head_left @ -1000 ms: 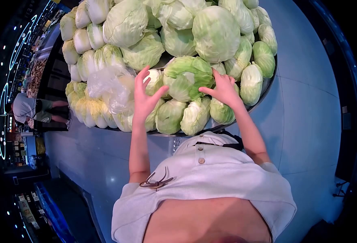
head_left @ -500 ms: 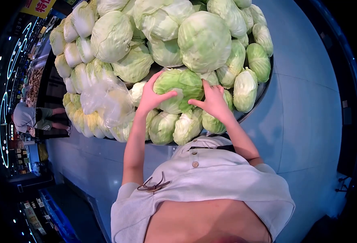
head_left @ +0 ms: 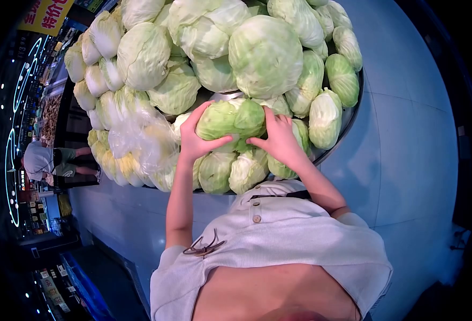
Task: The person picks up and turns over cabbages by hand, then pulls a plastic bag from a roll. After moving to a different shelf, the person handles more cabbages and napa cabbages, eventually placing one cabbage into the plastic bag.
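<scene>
Between my two hands is a green cabbage (head_left: pixel 230 119), held over the front of a heaped display of cabbages. My left hand (head_left: pixel 198 135) grips its left side, fingers around the far edge and thumb on the near face. My right hand (head_left: pixel 280 134) presses on the right side with the thumb near the bottom. A large pale cabbage (head_left: pixel 265 56) lies just beyond it. Smaller cabbages (head_left: pixel 217 172) sit below my hands at the near rim. Left of my left hand, a clear plastic bag (head_left: pixel 142 136) rests on the heap.
Napa cabbages (head_left: pixel 107 37) fill the left of the display. Its dark rim (head_left: pixel 354 115) curves round the right side, with tiled floor (head_left: pixel 402 144) beyond. At far left a person (head_left: pixel 40 160) stands by another stand, under a yellow sign (head_left: pixel 46 16).
The cabbage in my hands has turned, showing a different side, and shifted slightly left with my left hand. The view has moved a little.
</scene>
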`<action>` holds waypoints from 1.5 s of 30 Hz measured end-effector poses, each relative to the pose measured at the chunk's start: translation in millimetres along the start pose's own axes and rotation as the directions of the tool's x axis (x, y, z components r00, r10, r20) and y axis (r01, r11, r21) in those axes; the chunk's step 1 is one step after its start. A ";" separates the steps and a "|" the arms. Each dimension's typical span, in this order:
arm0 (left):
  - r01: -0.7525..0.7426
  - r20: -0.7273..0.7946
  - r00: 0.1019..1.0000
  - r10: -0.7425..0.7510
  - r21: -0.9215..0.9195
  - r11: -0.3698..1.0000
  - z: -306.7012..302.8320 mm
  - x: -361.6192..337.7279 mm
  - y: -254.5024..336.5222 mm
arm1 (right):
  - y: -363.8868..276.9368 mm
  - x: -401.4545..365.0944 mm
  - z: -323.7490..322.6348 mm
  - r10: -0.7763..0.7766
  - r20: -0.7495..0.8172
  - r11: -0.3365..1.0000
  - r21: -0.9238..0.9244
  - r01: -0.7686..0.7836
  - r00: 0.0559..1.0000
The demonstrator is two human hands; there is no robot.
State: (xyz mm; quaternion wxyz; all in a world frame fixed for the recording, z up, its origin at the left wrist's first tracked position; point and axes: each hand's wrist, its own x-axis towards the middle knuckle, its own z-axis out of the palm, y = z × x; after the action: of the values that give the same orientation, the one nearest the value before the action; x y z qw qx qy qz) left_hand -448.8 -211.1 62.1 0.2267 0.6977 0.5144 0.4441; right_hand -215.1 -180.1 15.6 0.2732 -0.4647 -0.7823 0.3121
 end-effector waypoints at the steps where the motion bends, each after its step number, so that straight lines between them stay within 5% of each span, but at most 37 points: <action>1: -0.061 -0.015 0.998 0.062 0.042 0.997 -1.2 -1.2 5.8 | -4.4 -1.1 -3.5 -0.007 0.002 1.000 0.004 0.007 1.000; 4: -0.044 -0.028 0.999 0.045 0.030 0.999 -10.2 -11.8 16.5 | -19.8 -12.1 -14.1 -0.110 -0.104 0.994 0.000 0.111 0.988; 8: -0.138 -0.273 0.957 0.100 -0.125 0.983 -15.7 -28.6 38.0 | -52.9 -23.5 -46.7 -0.243 -0.197 0.968 0.010 0.249 0.950; 10: -0.077 -0.340 0.939 -0.059 -0.376 0.924 -20.6 -46.4 28.9 | -71.3 -27.8 -69.7 -0.323 -0.220 0.944 -0.008 0.330 0.920; 12: 0.022 -0.308 0.917 -0.253 -0.595 0.804 -19.4 -64.9 36.0 | -82.9 -28.6 -88.2 -0.404 -0.271 0.880 0.145 0.452 0.874; 14: -0.036 -0.338 0.865 -0.371 -0.779 0.626 -3.5 -68.4 50.6 | -76.8 -26.6 -88.6 -0.442 -0.313 0.757 0.373 0.537 0.840; 19: -0.080 -0.304 0.815 -0.494 -0.903 0.422 26.5 -76.1 87.1 | -92.4 -40.6 -74.0 -0.296 -0.329 0.427 0.794 0.432 0.897; 21: -0.024 -0.198 0.865 -0.462 -0.934 0.357 32.2 -86.9 92.7 | -106.4 -56.6 -65.4 -0.244 -0.281 0.295 0.890 0.347 0.928; 32: 0.435 0.205 0.822 -0.531 -0.828 0.353 45.5 -135.3 131.9 | -107.4 -157.2 -54.5 0.150 -0.343 0.450 0.859 0.245 0.927; 45: 0.561 0.376 0.773 -0.511 -0.782 0.273 156.2 -133.4 187.4 | -42.8 -243.6 -121.1 0.414 -0.330 0.333 0.922 0.197 0.848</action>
State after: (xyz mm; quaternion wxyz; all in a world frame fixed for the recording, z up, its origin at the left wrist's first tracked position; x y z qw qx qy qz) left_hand -229.0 -380.8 77.0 0.6919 0.2812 0.4168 0.5181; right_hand -50.1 -386.5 93.4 0.6636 -0.3402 -0.3196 0.5846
